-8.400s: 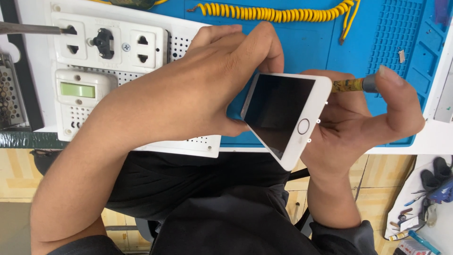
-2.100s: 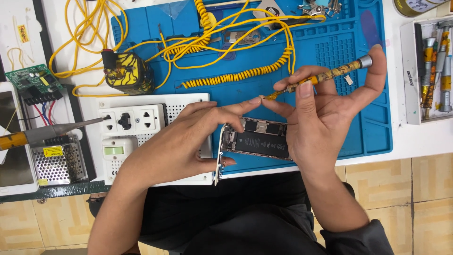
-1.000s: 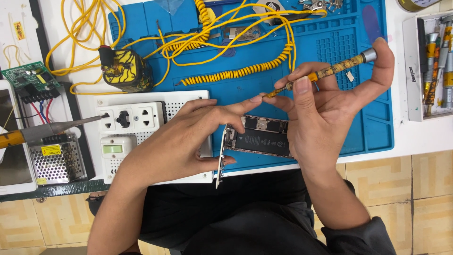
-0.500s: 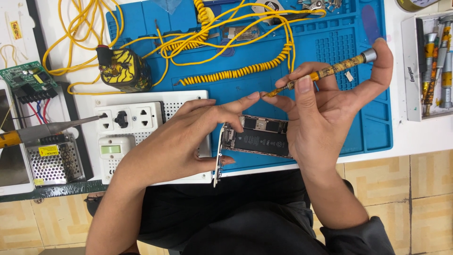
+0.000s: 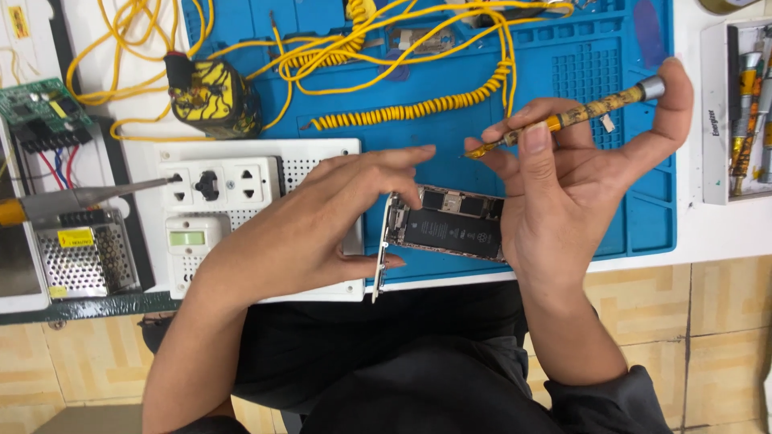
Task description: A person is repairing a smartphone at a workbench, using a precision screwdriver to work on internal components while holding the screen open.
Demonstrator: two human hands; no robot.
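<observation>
— Phone (image 5: 446, 231) lies opened in the lower middle of the frame, its dark battery and boards facing up, at the near edge of the blue mat (image 5: 643, 225).

— And its screen?

— The screen (image 5: 382, 249) stands up on edge along the phone's left side, hinged open. The left hand (image 5: 322, 229) closes on it: thumb low on the near side, fingers stretched over the top toward the phone's upper edge.

— So the phone sits between the hands?

— Yes. The right hand (image 5: 563, 185) rests against the phone's right end and covers it. Its thumb and fingers pinch a screwdriver (image 5: 567, 120) with a yellow-patterned handle, held above the phone, the tip pointing left toward the left fingertips, the metal cap against the little finger at the upper right.

— What lies around?

— A white socket box (image 5: 233, 181) just left of the left hand, partly under the wrist. Yellow coiled cable (image 5: 418, 106) runs across the mat above the hands. A tray of tools (image 5: 744, 112) sits at the right edge, a green circuit board (image 5: 40, 112) at the upper left.
</observation>
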